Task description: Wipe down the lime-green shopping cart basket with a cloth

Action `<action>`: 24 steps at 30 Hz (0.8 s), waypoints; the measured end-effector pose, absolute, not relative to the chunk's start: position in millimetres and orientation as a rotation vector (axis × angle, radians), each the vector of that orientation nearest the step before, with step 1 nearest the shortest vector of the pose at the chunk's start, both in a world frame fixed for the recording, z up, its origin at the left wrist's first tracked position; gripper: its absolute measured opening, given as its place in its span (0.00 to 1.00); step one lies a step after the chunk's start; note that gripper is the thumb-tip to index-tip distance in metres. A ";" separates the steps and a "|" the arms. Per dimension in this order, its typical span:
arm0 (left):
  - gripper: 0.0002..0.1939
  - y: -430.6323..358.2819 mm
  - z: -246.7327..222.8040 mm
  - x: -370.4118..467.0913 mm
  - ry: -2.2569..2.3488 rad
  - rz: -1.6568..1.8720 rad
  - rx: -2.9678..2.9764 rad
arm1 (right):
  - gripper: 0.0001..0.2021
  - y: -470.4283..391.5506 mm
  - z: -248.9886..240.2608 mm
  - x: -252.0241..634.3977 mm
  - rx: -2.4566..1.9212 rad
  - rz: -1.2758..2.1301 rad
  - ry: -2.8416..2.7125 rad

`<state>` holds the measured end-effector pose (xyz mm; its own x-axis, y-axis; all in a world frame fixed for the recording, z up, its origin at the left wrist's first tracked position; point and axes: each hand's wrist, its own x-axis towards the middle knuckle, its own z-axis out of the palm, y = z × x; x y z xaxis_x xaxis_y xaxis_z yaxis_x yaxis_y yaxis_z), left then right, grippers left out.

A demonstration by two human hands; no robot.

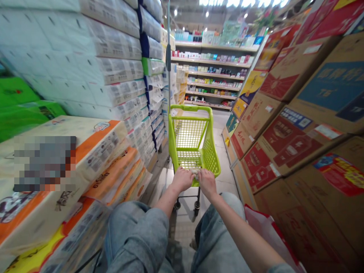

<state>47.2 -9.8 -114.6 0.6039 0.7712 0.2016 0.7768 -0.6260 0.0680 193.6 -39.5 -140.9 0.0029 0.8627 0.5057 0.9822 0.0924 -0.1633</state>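
Note:
A small lime-green shopping cart (pixel 193 120) stands between my knees in the aisle, its slotted basket facing me. My left hand (pixel 183 179) is closed over the cart's near handle, knuckles up. Close beside it my right hand (pixel 207 180) is closed on the same bar, with a ring on one finger. A small pale patch (pixel 195 172) shows between the two hands; I cannot tell what it is. My fingertips are hidden behind the bar. No goods show in the basket.
Wrapped tissue packs (pixel 119 72) rise in a tall stack at left, with orange-and-cream packs (pixel 110 151) nearer, a blurred-out dark item (pixel 45 163) on top. Printed cartons (pixel 292 132) wall the right side. Shelves of small boxes (pixel 210 72) stand ahead. A red-and-white bag (pixel 264 231) is by my right leg.

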 end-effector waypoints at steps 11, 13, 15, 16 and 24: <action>0.15 -8.6 -110.1 39.7 -1.086 -0.372 -2.895 | 0.20 -24.9 -146.8 215.7 -1.712 -0.202 -1.891; 0.13 -6.0 -109.6 37.4 -1.002 -0.365 -2.899 | 0.21 -22.1 -146.7 224.3 -1.725 -0.200 -1.869; 0.11 -2.6 -109.3 36.1 -0.940 -0.369 -2.879 | 0.21 -19.6 -145.9 233.6 -1.725 -0.192 -1.862; 0.10 -0.8 -109.4 36.4 -0.917 -0.373 -2.869 | 0.22 -18.6 -145.3 238.3 -1.721 -0.184 -1.860; 0.06 0.2 -117.9 66.6 -0.946 -0.342 -2.833 | 0.21 -20.0 -139.2 264.5 -1.717 -0.126 -1.778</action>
<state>66.6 0.2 -117.9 0.7771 0.5750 0.2559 0.6057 -0.7938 -0.0556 264.5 -20.0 -139.2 0.0737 0.8588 0.5070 0.9216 0.1357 -0.3638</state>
